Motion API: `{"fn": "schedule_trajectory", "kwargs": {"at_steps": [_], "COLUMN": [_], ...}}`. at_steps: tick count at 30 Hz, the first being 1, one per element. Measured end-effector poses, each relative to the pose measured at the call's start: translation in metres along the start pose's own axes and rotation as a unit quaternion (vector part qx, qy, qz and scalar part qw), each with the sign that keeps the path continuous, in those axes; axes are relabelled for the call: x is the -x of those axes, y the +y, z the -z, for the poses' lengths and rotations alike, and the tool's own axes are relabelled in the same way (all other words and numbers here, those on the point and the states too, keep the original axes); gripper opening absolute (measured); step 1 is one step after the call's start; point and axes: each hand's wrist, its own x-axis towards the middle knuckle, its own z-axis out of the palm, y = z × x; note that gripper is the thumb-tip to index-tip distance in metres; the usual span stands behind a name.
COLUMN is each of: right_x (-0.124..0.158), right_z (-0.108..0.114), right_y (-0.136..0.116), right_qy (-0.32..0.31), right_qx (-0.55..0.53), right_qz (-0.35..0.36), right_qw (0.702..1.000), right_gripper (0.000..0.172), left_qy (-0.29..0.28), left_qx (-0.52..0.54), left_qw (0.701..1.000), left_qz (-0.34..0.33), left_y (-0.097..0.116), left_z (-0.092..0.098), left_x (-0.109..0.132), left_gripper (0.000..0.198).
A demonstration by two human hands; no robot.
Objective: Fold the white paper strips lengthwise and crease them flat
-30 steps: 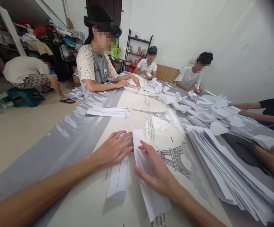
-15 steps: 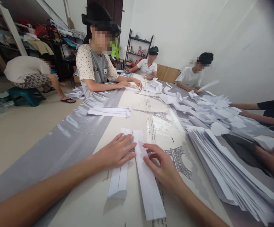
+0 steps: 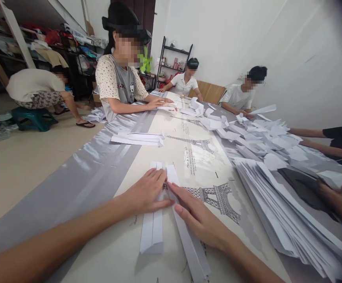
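The right paper strip (image 3: pixel 189 243) is laid on the tablecloth (image 3: pixel 108 239), its long axis directed away from the viewer and slanted leftward at the far end. The left paper strip (image 3: pixel 152 232) is set just beside it, pointed nearly straight ahead. Compared with half a second earlier, the right paper strip is seen narrowed by a lengthwise fold, and its middle is now covered by the right hand (image 3: pixel 202 218), fingers extended. The left paper strip is partly hidden by the left hand (image 3: pixel 148 190), fingers laid across; whether paper is pinched by either cannot be told. A paper stack (image 3: pixel 289 224) is placed rightward.
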Motion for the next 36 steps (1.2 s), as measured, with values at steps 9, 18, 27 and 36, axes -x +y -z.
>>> {"fn": "schedule_trajectory", "kwargs": {"at_steps": [9, 18, 27, 36], "right_x": [-0.003, -0.003, 0.000, 0.001], "right_z": [-0.007, -0.007, -0.010, -0.014], "right_y": [0.008, 0.017, 0.017, 0.020], "right_qy": [0.008, 0.027, 0.049, 0.060], "right_qx": [0.132, 0.154, 0.193, 0.230], "right_qz": [0.064, 0.105, 0.097, 0.105], "right_qw": [0.989, 0.982, 0.975, 0.966], "right_gripper": [0.058, 0.066, 0.067, 0.065], "left_qy": [-0.009, -0.042, -0.039, -0.035], "left_qx": [-0.066, -0.057, -0.065, -0.097], "left_qw": [0.998, 0.997, 0.997, 0.995], "left_qz": [-0.011, -0.019, -0.008, -0.003], "left_y": [-0.006, -0.014, -0.020, -0.016], "left_z": [-0.005, -0.004, -0.007, -0.002], "left_x": [0.003, 0.003, 0.001, -0.005], "left_gripper": [0.066, 0.048, 0.048, 0.054]}}
